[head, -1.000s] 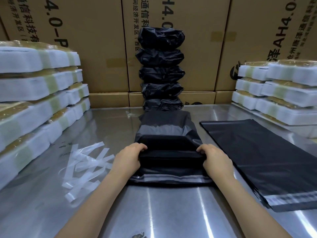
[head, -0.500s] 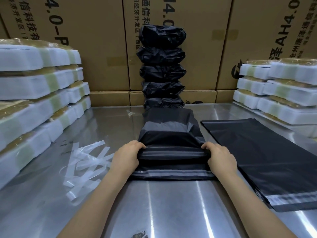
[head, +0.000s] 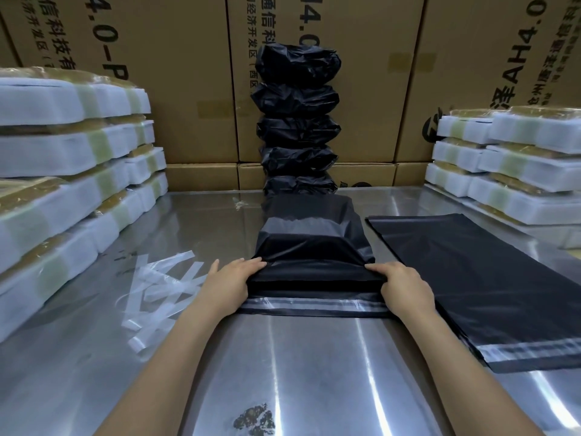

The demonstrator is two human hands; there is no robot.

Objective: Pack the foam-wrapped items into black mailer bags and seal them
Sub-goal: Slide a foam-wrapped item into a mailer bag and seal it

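The left hand (head: 231,283) and right hand (head: 405,286) each grip a side of the filled mailer bag (head: 314,247) at its open end, fingers curled over the top layer, likely to square the mouth so the flap strip (head: 314,305) at 6 o'clock can fold over. The bag lies mid-table (head: 298,372). Empty bags (head: 490,278) wait at 3 o'clock, peeled strips (head: 157,287) at 9, sealed bags (head: 298,121) stacked at 12, foam-wrapped items (head: 72,171) on either side.

The black mailer bag (head: 314,243) hides what it holds from you. Your left hand (head: 228,283) covers its near left corner, your right hand (head: 405,286) its right. The left foam-wrapped stack (head: 63,171) and the cardboard boxes (head: 176,73) run off frame.
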